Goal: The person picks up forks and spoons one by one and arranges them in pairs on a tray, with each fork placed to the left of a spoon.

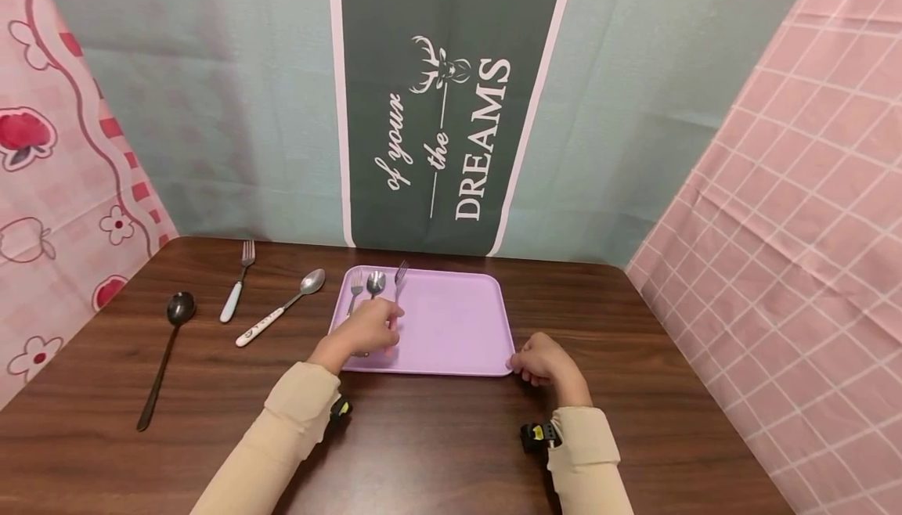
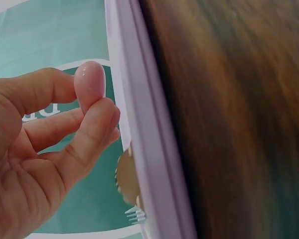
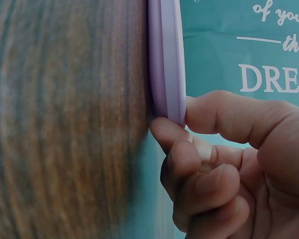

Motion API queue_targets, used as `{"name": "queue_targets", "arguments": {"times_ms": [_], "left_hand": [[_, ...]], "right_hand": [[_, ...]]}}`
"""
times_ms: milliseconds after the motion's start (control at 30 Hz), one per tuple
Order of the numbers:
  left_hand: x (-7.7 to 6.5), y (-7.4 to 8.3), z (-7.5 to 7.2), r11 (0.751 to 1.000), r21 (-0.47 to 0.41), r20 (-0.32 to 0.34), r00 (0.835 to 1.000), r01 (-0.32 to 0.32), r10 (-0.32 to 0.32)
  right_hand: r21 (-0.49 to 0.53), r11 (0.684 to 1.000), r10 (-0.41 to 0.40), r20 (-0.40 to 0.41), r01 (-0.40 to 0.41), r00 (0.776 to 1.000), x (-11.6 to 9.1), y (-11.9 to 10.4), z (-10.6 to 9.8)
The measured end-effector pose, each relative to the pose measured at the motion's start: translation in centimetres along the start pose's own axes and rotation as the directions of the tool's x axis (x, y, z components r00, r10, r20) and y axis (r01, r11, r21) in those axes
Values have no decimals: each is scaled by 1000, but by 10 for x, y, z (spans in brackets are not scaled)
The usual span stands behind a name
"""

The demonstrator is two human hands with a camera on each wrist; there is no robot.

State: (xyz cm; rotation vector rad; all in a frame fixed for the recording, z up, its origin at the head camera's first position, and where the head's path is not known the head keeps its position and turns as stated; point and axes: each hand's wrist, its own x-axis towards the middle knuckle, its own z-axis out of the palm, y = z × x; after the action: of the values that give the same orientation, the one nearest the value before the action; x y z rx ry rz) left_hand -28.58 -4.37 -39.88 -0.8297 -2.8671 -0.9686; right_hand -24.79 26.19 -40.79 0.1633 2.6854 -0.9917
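Left fingers (image 2: pixel 95 137) pinch a pink-handled fork (image 1: pixel 401 272) over the tray (image 1: pixel 451 323) (right fingers (image 3: pixel 204 186) grip its corner).

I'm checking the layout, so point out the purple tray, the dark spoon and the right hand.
Purple tray (image 1: pixel 451 323): head view, on its bare floor.
Dark spoon (image 1: pixel 180 308): head view, on its bowl.
Right hand (image 1: pixel 547 361): head view, on the back of the hand.

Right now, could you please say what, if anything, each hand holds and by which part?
The right hand pinches the purple tray by its near right corner. The left hand appears to pinch the rightmost fork by its pink handle.
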Motion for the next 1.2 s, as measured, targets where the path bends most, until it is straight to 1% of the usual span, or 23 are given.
{"name": "queue_targets", "arguments": {"times_ms": [167, 333, 567, 667, 800, 933, 1200], "left_hand": [[3, 2, 6, 1000, 22, -1, 1000, 7, -7], [7, 5, 10, 999, 23, 9, 1000, 25, -26], [11, 10, 15, 998, 53, 32, 999, -13, 11], [13, 11, 17, 999, 48, 52, 999, 2, -4], [15, 14, 18, 999, 38, 73, 997, 36, -39], [16, 15, 18, 998, 43, 86, 995, 48, -51], [14, 14, 17, 997, 67, 51, 998, 36, -40]], "right_hand": [[0, 1000, -1, 6, 1, 1000, 1, -1, 0], [-5, 1000, -3, 8, 3, 1000, 0, -1, 0], [-5, 1000, 5, 12, -5, 1000, 0, -2, -2], [-6, 1000, 7, 15, -7, 1000, 0, -2, -3], [-10, 1000, 14, 7, -14, 1000, 0, -1, -5], [-6, 1000, 11, 7, -11, 1000, 0, -1, -5], [1, 1000, 12, 9, -12, 1000, 0, -2, -4]]}}
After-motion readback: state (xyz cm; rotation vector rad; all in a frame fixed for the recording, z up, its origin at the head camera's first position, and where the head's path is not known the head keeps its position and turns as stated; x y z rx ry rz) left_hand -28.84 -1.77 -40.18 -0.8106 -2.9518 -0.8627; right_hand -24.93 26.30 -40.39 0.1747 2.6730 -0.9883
